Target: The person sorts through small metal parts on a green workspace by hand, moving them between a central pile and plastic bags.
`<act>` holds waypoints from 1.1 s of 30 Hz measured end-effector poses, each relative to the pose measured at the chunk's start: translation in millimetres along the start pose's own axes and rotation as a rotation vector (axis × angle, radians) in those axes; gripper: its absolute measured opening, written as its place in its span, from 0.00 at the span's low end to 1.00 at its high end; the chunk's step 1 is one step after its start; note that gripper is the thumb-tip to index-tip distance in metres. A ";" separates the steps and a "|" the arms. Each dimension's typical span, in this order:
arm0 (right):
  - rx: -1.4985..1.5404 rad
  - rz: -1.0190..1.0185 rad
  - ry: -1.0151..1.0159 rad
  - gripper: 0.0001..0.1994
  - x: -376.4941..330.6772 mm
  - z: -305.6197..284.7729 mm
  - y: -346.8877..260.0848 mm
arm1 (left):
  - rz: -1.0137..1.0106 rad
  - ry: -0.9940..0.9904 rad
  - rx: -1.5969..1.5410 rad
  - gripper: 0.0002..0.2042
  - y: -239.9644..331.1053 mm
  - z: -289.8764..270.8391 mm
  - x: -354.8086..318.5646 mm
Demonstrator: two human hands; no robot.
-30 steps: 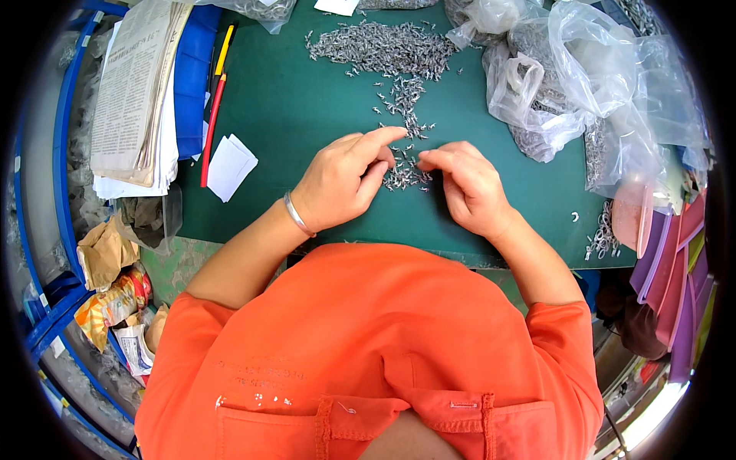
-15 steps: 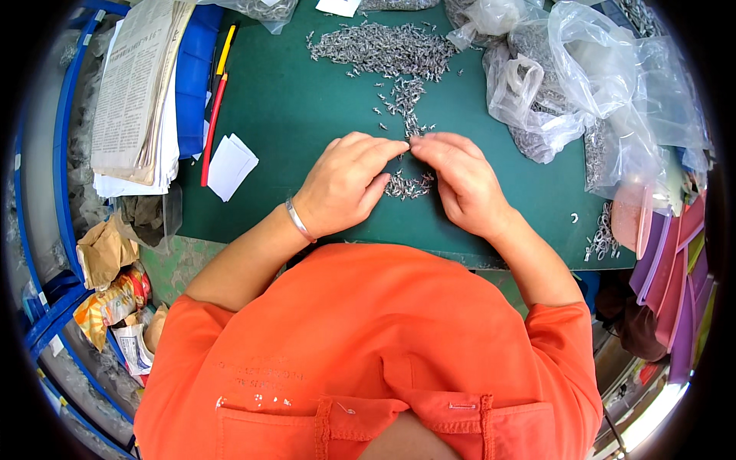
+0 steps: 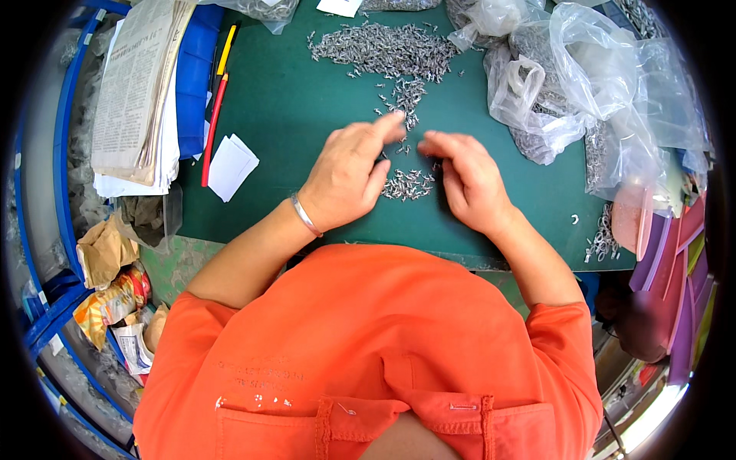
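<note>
Left hand (image 3: 343,170): held over the tabletop (image 3: 284,92), its forefinger stretched toward the trail of pieces; the fingertips are blurred, and the thumb is set apart from the forefinger. Whether anything is pinched cannot be told.
Right hand (image 3: 471,180): held opposite, with a gap left between the two hands; the fingers are bent inward, and the thumb is lowered near the small pile. Whether anything is pinched cannot be told here either.
Small pile (image 3: 408,185): small silver-grey pieces, gathered loosely on the tabletop between the hands, on the side nearest the body.
Trail (image 3: 408,96): more such pieces, strung out from the large heap down toward the fingers.
Large heap (image 3: 387,47): spread in a wide band across the far part of the tabletop.
Plastic bags (image 3: 590,69): bunched at the far right, with grey pieces seen through the clear film.
Loose rings (image 3: 603,234): scattered near the right edge of the tabletop.
Left side: white cards (image 3: 232,167) are laid beside a red pencil (image 3: 214,134); a stack of newspapers (image 3: 134,84) is rested against a blue bin (image 3: 193,84).
Wrist: a silver bracelet (image 3: 305,216) is worn on the left.
</note>
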State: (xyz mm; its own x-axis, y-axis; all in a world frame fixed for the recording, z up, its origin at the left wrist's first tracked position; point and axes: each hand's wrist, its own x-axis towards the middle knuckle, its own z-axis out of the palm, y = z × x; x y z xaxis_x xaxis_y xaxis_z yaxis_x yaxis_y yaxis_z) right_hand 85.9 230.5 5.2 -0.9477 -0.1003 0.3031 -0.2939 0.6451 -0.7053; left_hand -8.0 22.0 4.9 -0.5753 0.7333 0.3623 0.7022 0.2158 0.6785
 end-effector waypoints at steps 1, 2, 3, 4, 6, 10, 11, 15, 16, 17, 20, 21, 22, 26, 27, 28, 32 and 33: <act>0.044 -0.014 -0.059 0.25 -1.5 -0.3 -0.6 | -0.011 -0.038 -0.037 0.29 -0.6 0.7 -1.7; 0.086 -0.053 -0.021 0.25 -1.7 3.7 -1.2 | -0.022 -0.076 -0.073 0.29 -1.6 1.7 -5.1; 0.087 -0.042 -0.020 0.25 -1.3 4.5 -0.5 | -0.032 -0.111 -0.107 0.29 -2.5 1.4 -6.2; 0.088 -0.031 -0.019 0.25 -0.6 5.1 0.0 | 0.052 -0.008 -0.078 0.28 -1.7 3.1 -1.4; 0.071 -0.045 -0.005 0.24 3.0 5.2 0.7 | 0.026 0.027 -0.088 0.27 -2.1 4.3 -0.7; -0.004 -0.123 0.060 0.23 23.8 9.9 6.9 | 0.027 0.258 0.098 0.25 -7.3 14.4 18.0; -0.023 -0.138 0.081 0.22 27.2 10.6 7.9 | -0.039 0.190 0.043 0.25 -6.5 12.0 16.4; 0.021 -0.070 0.087 0.22 28.4 1.5 6.8 | -0.055 0.119 0.034 0.26 -12.2 -1.1 16.4; 0.051 -0.047 -0.033 0.23 27.7 0.3 7.4 | -0.036 0.131 0.074 0.27 -13.0 -0.2 17.4; 0.045 -0.161 -0.101 0.24 25.5 1.4 12.6 | -0.018 0.142 0.114 0.27 -13.0 0.3 17.7; 0.054 -0.121 -0.030 0.24 28.1 5.4 7.0 | -0.052 0.059 0.048 0.28 -15.3 -2.2 18.1; -0.032 -0.144 0.058 0.24 37.2 8.6 4.5 | -0.050 0.076 0.035 0.29 -15.5 -1.9 18.1; -0.117 -0.168 0.147 0.24 42.2 9.8 3.2 | -0.070 0.095 0.010 0.29 -15.3 -1.1 17.9; 0.017 -0.026 -0.018 0.25 37.0 0.6 13.0 | -0.080 0.190 -0.001 0.28 -17.7 -0.6 23.1; -0.006 -0.058 0.011 0.25 37.5 1.5 14.2 | -0.041 0.221 0.056 0.27 -18.3 -0.2 24.7; -0.030 -0.089 0.040 0.25 39.3 2.9 16.2 | -0.001 0.251 0.113 0.27 -18.5 0.1 25.8; 0.031 -0.024 0.002 0.25 36.3 -5.2 14.8 | -0.083 0.022 -0.037 0.26 -22.3 -4.4 19.9; 0.062 0.028 0.022 0.25 34.6 -6.8 13.5 | -0.095 0.036 -0.041 0.25 -20.9 -4.8 19.3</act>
State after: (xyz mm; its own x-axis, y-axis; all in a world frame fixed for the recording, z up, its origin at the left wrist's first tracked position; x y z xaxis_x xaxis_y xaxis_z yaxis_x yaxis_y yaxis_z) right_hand 50.1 240.9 10.5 -0.9530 -0.0661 0.2958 -0.2750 0.5989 -0.7521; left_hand -35.8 28.5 0.8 -0.6537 0.6870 0.3172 0.6265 0.2562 0.7361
